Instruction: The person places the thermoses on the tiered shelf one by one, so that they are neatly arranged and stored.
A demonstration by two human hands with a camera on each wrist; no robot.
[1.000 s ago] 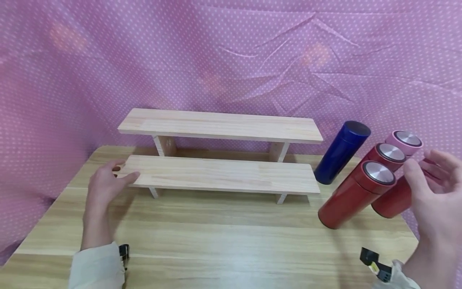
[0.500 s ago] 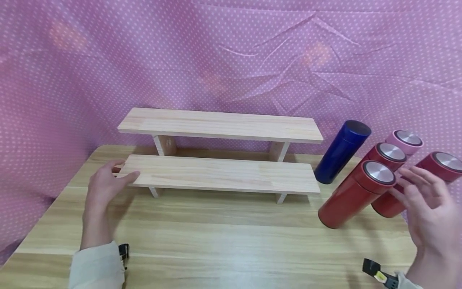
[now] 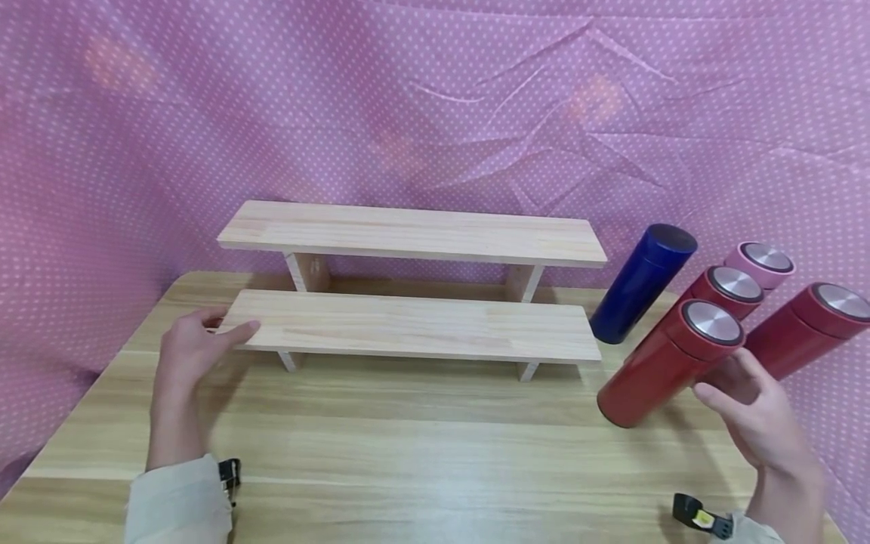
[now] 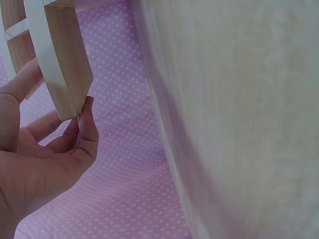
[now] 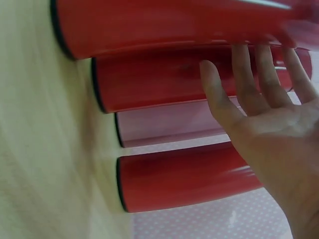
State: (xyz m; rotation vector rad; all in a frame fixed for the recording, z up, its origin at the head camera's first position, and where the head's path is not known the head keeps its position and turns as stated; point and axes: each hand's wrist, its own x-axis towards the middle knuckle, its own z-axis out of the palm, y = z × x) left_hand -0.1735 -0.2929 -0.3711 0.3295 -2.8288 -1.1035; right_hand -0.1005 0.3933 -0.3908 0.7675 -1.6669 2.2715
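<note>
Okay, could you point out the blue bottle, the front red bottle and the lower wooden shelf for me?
Blue bottle (image 3: 641,287): head view, middle of its side.
Front red bottle (image 3: 664,369): head view, middle of its side.
Lower wooden shelf (image 3: 411,326): head view, middle of its top face.

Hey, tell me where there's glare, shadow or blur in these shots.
Head view: pale glare on the near part of the table, soft shadow beside the left hand and its forearm; left wrist view: table blurred, hand sharper; right wrist view: bright streak on the topmost red bottle, table blurred.
</note>
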